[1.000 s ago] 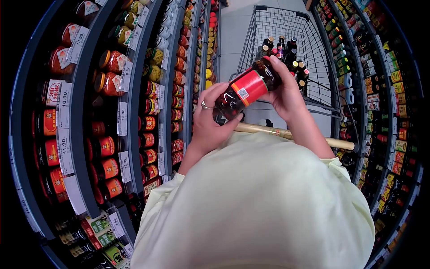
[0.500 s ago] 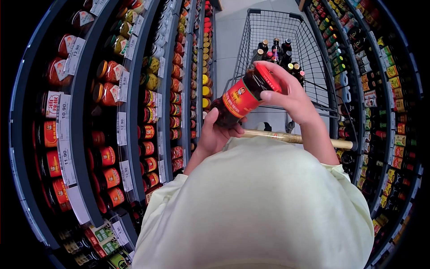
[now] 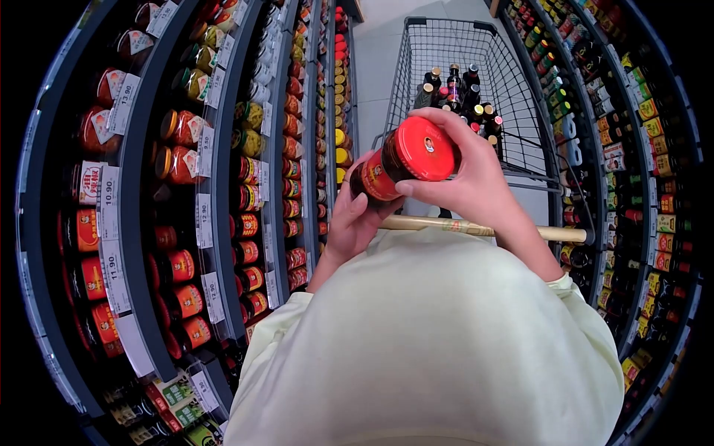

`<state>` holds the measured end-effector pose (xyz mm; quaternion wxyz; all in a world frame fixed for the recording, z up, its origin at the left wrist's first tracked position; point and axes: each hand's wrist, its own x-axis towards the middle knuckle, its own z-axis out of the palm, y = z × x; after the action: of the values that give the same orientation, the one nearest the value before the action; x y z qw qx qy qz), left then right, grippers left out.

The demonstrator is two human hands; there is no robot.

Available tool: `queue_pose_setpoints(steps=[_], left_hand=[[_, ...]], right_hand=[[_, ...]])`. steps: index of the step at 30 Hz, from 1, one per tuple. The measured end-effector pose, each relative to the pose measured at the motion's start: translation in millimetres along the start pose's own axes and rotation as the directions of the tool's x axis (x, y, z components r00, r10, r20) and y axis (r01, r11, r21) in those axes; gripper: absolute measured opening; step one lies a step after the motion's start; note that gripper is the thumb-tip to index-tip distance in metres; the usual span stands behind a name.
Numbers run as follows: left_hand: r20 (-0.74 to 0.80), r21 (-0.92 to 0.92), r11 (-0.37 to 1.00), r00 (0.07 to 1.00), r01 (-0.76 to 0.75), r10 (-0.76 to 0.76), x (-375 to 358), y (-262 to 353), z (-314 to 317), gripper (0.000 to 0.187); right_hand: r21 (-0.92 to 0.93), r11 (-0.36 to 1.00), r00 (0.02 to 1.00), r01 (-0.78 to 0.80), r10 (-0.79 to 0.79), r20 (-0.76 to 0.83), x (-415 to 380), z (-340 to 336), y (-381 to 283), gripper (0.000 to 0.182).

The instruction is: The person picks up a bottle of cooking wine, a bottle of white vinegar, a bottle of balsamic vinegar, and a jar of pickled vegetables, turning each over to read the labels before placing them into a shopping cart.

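Observation:
A glass jar of dark sauce (image 3: 377, 177) with an orange-red label is held in front of my chest, tilted so that its red lid (image 3: 425, 149) faces up toward me. My left hand (image 3: 355, 221) is closed around the lower part of the jar. At the lid end, my right hand (image 3: 473, 172) grips the jar, thumb on the near side and fingers on the far side. The jar's underside and part of its label are hidden.
Beyond my hands stands a wire shopping cart (image 3: 416, 56) holding several dark bottles (image 3: 471, 97). Its pale handle bar (image 3: 547, 233) crosses before my body. Shelves of jars (image 3: 181, 301) with price tags rise on the left; more stocked shelves (image 3: 647, 193) line the right.
Both hands have turned the jar, so the lid's top now faces me and less of the label shows. My right hand has shifted slightly down with the lid.

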<state>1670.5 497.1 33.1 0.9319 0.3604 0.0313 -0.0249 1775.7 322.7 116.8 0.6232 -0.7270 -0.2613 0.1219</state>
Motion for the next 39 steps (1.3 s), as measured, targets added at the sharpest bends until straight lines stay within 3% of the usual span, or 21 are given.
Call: queue_pose_setpoints(steps=[4, 9, 10, 11, 13, 14, 17, 20, 23, 27, 30, 31, 33, 38, 39], left_hand=[[-0.014, -0.009, 0.999, 0.999, 0.038, -0.038, -3.6, -3.0, 1.3, 0.071], [-0.056, -0.073, 0.99, 0.991, 0.12, -0.124, -5.5, -11.4, -2.8, 0.065], [-0.18, -0.083, 0.986, 0.97, 0.148, -0.161, -4.6, -13.2, 2.6, 0.065], [-0.179, -0.082, 0.985, 0.971, 0.149, -0.161, -4.2, -14.2, -3.1, 0.065], [0.039, -0.111, 0.967, 0.973, 0.228, -0.225, -0.1, -11.0, -7.5, 0.067], [-0.048, -0.028, 0.966, 0.964, 0.259, -0.26, -0.1, -12.7, -4.7, 0.07], [-0.101, -0.027, 0.953, 0.948, 0.302, -0.303, -0.3, -13.9, -0.1, 0.07], [0.009, -0.021, 0.935, 0.935, 0.355, -0.355, -3.9, -10.5, -3.1, 0.073], [0.002, 0.173, 0.931, 0.945, 0.321, -0.326, -1.8, -5.3, 9.7, 0.065], [0.002, 0.242, 0.911, 0.939, 0.333, -0.344, 2.2, -4.3, 10.7, 0.064], [-0.06, 0.27, 0.905, 0.944, 0.328, -0.324, 2.2, 1.1, 19.3, 0.064], [-0.073, 0.281, 0.904, 0.947, 0.321, -0.314, 2.4, 2.3, 19.3, 0.065], [-0.078, 0.345, 0.881, 0.945, 0.323, -0.316, 5.9, 6.0, 21.2, 0.073], [-0.072, 0.393, 0.858, 0.941, 0.331, -0.331, 22.3, 3.0, 22.9, 0.073], [-0.073, 0.388, 0.859, 0.94, 0.334, -0.333, 26.2, -0.7, 21.1, 0.073]], right_hand=[[-0.031, 0.999, 0.999, 0.016, -0.015, 0.035, 0.7, -0.1, -6.7, 0.07], [-0.044, 0.984, 0.98, 0.17, -0.165, 0.109, 1.3, 1.3, -2.9, 0.077], [-0.044, 0.984, 0.98, 0.171, -0.165, 0.107, 1.5, 0.9, -2.6, 0.077], [0.024, 0.991, 0.983, 0.133, -0.135, 0.122, 2.3, 0.2, -1.8, 0.079], [0.156, 0.986, 0.984, 0.053, -0.078, 0.159, 4.3, -1.7, 1.0, 0.082], [0.156, 0.986, 0.984, 0.052, -0.078, 0.16, 5.6, -2.9, 4.4, 0.082], [0.276, 0.959, 0.981, -0.065, 0.011, 0.193, 9.7, -8.4, 17.3, 0.078], [0.347, 0.926, 0.988, -0.15, 0.128, 0.085, 13.2, -13.3, 38.3, 0.065], [0.592, 0.734, 0.937, -0.332, 0.329, 0.117, 12.4, -19.3, 48.5, 0.056], [0.593, 0.74, 0.946, -0.318, 0.293, 0.142, 9.7, -26.1, 55.5, 0.057], [0.489, 0.804, 0.941, -0.338, 0.275, 0.199, 3.0, -38.4, 52.6, 0.06], [0.445, 0.827, 0.939, -0.342, 0.295, 0.175, -0.1, -39.0, 47.8, 0.07], [0.385, 0.858, 0.94, -0.34, 0.31, 0.14, -6.4, -43.4, 46.9, 0.067], [0.533, 0.765, 0.925, -0.361, 0.366, 0.101, -24.6, -49.6, 61.2, 0.056], [0.582, 0.738, 0.916, -0.341, 0.399, 0.031, -28.7, -49.4, 63.6, 0.055]])
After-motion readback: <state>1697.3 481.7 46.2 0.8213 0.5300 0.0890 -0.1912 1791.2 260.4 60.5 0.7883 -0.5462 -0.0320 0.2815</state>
